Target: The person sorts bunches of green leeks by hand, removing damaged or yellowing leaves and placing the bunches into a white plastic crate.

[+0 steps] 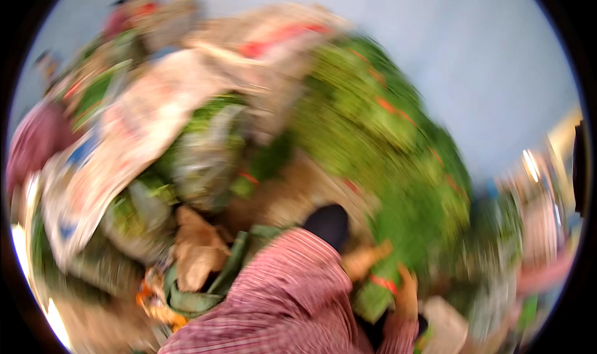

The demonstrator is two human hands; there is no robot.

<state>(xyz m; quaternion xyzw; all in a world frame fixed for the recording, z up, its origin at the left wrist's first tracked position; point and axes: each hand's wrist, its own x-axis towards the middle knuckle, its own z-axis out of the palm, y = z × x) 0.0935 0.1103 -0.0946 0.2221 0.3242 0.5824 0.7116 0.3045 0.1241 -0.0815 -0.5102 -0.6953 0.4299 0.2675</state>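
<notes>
Between my two hands is a bunch of leafy greens (407, 220), its pale stems tied with a red band (384, 284) and pointing toward me. My left hand (365, 261) presses on the bunch's left side, its fingers against the leaves above the band. On the other side, my right hand (407, 295) grips the stems close to the band. Just beyond stands a large heap of similar banded bunches (354, 111), stacked against the wall. Motion blur hides finger detail and the kind of greens.
A pale woven sack (134, 130) spreads over the left side, near plastic bags of greens (211, 155). One separate banded bunch (264, 164) lies by the brown floor covering (286, 195). Brown paper (198, 248) sits near my left. A blue wall (479, 62) rises behind; blurred bags stand at right.
</notes>
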